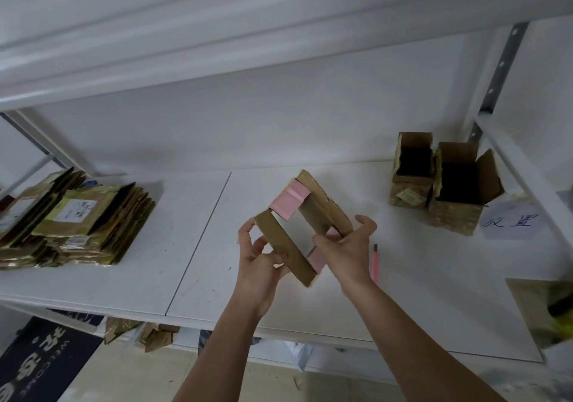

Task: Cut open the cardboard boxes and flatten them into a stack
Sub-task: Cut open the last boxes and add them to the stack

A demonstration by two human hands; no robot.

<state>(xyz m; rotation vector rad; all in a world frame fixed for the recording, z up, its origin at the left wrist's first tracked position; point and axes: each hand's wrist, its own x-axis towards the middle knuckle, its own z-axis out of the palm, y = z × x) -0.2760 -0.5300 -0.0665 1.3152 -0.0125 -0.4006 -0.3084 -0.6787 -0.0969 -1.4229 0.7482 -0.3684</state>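
Note:
I hold a small brown cardboard box (322, 206) with pink tape above the white shelf (198, 246). It is open at both ends, so I look straight through it. My left hand (259, 262) grips its lower left panel, thumb and fingers curled round the edge. On the right side, my right hand (347, 246) clasps the box wall. A pink utility knife (375, 262) lies on the shelf just right of my right wrist. A stack of flattened boxes (77, 215) sits at the left of the shelf.
Two upright open boxes (446, 184) stand at the back right, beside a paper note with handwriting (508, 222). Another cardboard piece (542, 311) sits at the right edge. A grey slotted post (496, 76) rises at the right. Cardboard scraps and a dark mat (43, 361) lie below.

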